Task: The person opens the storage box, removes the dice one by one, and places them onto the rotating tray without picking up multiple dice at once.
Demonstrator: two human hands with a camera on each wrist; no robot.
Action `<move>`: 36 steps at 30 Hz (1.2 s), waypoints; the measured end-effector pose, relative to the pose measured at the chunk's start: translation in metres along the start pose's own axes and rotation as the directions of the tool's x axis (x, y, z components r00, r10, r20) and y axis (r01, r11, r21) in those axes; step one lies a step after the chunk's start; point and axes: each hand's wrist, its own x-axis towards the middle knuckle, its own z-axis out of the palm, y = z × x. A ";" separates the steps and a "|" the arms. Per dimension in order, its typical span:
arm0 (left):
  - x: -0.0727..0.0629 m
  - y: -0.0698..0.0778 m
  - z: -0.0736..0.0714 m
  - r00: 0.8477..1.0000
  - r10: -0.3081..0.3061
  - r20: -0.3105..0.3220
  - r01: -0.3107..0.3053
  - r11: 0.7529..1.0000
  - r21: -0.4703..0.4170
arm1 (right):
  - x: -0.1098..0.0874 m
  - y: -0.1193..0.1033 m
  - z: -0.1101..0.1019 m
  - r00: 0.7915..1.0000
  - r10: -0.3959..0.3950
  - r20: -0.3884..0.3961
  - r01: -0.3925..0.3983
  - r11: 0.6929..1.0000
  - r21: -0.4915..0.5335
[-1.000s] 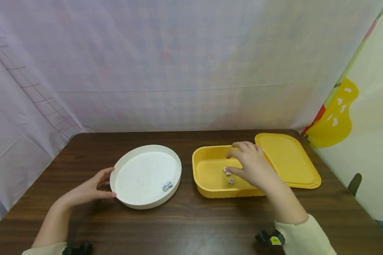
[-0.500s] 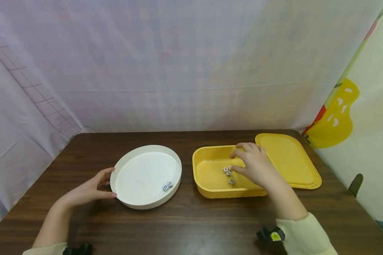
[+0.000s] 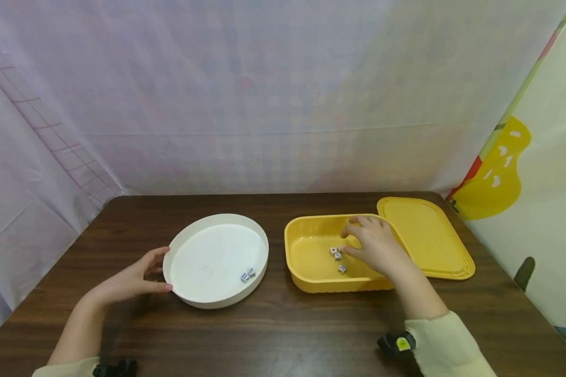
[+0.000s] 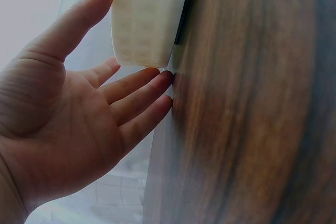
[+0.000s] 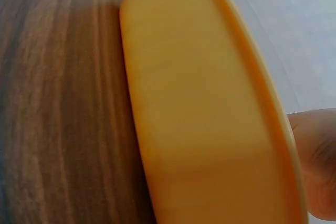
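Observation:
My left hand (image 3: pixel 127 283) touches the left rim of a round white tray (image 3: pixel 203 262), with thumb and fingers spread along its side. In the left wrist view the fingers (image 4: pixel 136 100) are nearly straight below the tray wall. Two dice (image 3: pixel 247 275) lie in the tray at its lower right. My right hand (image 3: pixel 377 246) hovers over the right part of a yellow box (image 3: pixel 306 285), fingers bent loosely, thumb apart from them, with no object visible between. Several small white dice (image 3: pixel 337 256) lie in the box by the thumb tip. The box wall hides most of this hand in the right wrist view.
A flat yellow lid (image 3: pixel 424 235) lies right of the box, partly behind the right hand. The dark wooden table (image 3: pixel 273 335) has a white cloth (image 3: pixel 245 104) hanging behind it. Black camera mounts (image 3: pixel 396 343) sit at both wrists.
My right hand has shifted slightly right and lower over the box, so another die shows near the thumb. The left hand and tray have stayed in place.

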 end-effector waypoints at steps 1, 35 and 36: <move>0.000 0.000 0.000 1.000 0.000 0.000 0.000 1.000 0.000 | 0.000 0.001 0.001 1.000 0.003 0.004 -0.003 1.000 0.000; 0.001 -0.001 -0.001 1.000 0.000 -0.001 0.000 1.000 0.010 | 0.014 0.011 0.020 0.989 0.057 0.137 -0.059 0.998 0.009; 0.001 -0.001 -0.001 1.000 0.000 -0.001 0.000 1.000 0.009 | 0.014 0.011 0.020 0.988 0.055 0.142 -0.057 0.998 0.008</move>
